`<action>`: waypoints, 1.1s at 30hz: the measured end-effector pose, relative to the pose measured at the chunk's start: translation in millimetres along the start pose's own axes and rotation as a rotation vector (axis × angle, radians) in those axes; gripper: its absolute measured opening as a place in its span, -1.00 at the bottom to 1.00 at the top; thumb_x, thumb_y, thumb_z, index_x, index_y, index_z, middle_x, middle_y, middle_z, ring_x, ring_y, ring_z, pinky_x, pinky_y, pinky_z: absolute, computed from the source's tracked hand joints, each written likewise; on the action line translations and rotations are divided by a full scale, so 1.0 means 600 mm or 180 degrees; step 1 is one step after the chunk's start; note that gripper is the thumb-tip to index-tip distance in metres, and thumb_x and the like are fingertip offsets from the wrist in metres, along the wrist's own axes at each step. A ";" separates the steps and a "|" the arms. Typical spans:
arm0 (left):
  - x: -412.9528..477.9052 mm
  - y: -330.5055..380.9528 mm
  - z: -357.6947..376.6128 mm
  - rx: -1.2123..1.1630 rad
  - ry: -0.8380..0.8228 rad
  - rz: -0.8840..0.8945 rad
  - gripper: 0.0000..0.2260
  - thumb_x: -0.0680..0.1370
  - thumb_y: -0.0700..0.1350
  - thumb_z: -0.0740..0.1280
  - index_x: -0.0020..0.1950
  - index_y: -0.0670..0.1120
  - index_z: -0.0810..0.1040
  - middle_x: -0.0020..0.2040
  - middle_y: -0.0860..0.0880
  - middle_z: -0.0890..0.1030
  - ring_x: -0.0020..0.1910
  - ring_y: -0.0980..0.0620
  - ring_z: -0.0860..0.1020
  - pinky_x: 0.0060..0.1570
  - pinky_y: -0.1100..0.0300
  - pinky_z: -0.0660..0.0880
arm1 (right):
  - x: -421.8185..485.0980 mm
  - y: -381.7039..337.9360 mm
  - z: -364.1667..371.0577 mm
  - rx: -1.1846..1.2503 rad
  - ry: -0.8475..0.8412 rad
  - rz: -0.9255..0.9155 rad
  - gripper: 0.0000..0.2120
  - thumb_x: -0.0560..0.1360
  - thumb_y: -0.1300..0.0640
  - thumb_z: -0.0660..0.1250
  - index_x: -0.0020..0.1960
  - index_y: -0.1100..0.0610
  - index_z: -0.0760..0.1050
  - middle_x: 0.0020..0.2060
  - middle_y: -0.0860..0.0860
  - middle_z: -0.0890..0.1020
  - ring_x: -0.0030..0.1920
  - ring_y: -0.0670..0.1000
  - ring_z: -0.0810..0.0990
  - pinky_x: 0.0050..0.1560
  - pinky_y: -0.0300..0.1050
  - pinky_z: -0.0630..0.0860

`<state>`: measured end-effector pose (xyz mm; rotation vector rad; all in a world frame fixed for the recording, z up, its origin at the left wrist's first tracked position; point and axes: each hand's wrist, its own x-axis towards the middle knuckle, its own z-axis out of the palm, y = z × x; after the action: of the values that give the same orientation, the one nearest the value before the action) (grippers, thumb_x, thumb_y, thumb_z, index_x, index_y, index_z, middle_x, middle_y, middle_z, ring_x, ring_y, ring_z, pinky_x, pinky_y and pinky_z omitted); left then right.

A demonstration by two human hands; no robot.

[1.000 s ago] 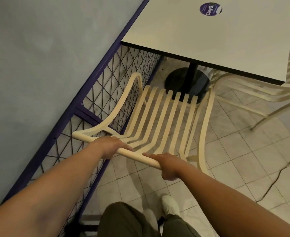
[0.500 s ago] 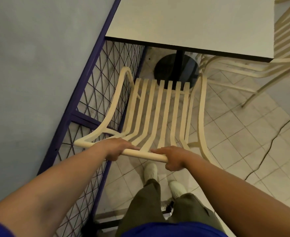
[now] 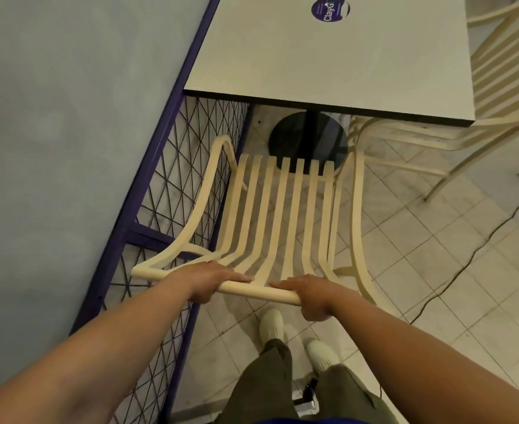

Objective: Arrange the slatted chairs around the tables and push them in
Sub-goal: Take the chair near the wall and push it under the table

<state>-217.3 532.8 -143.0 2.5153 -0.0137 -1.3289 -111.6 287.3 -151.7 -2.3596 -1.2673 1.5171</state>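
Both grips hold the slatted chair (image 3: 259, 291) by its top rail at lower centre, left grip (image 3: 209, 281) and right grip (image 3: 310, 296) curled round it. Its seat points up-frame toward the desk (image 3: 328, 62), whose purple sticker (image 3: 330, 9) reads "Clay", the rest unclear.

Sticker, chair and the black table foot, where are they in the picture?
purple sticker (image 3: 330, 9), head view, its round middle.
slatted chair (image 3: 261, 291), head view, the backrest's top rail.
black table foot (image 3: 289, 139), head view, the round disc on the floor.
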 end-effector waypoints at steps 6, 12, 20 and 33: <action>0.016 -0.022 -0.039 0.0010 0.0064 -0.0037 -0.07 0.50 -0.39 0.32 0.49 0.51 0.07 0.31 0.09 0.44 0.11 0.05 0.47 -0.01 0.13 0.46 | 0.024 -0.001 -0.035 0.0038 0.0056 0.0047 -0.14 0.45 0.31 0.34 0.53 -0.32 0.10 0.22 0.00 0.51 0.07 0.03 0.49 0.10 0.00 0.51; 0.036 -0.036 -0.060 0.0147 0.0164 -0.0058 -0.08 0.48 -0.37 0.33 0.47 0.52 0.09 0.18 0.09 0.48 0.00 0.06 0.50 -0.11 0.14 0.49 | 0.028 0.008 -0.065 0.0005 0.0115 0.0057 -0.17 0.47 0.31 0.30 0.53 -0.32 0.10 0.17 0.01 0.51 -0.01 0.01 0.46 0.03 -0.04 0.49; 0.018 -0.062 -0.056 -0.0056 0.0030 -0.0390 -0.15 0.46 -0.24 0.33 0.43 0.57 0.10 0.21 0.08 0.50 0.00 0.05 0.54 -0.05 0.08 0.60 | 0.005 0.039 -0.041 0.0128 0.0260 0.0274 -0.22 0.45 0.18 0.37 0.53 -0.29 0.13 0.23 -0.02 0.51 0.10 0.02 0.50 0.14 -0.01 0.49; 0.034 -0.083 -0.078 0.0207 0.0281 -0.0445 -0.14 0.55 -0.36 0.26 0.44 0.57 0.10 0.15 0.03 0.49 -0.01 0.02 0.52 0.02 0.04 0.56 | 0.015 0.052 -0.064 -0.0069 0.0426 0.0357 -0.16 0.48 0.31 0.34 0.53 -0.31 0.10 0.26 -0.01 0.50 0.13 0.05 0.51 0.16 0.00 0.50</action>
<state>-173.8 589.6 -147.8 2.6706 0.1424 -1.2865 -61.5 286.0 -152.8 -2.5373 -1.1463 1.3523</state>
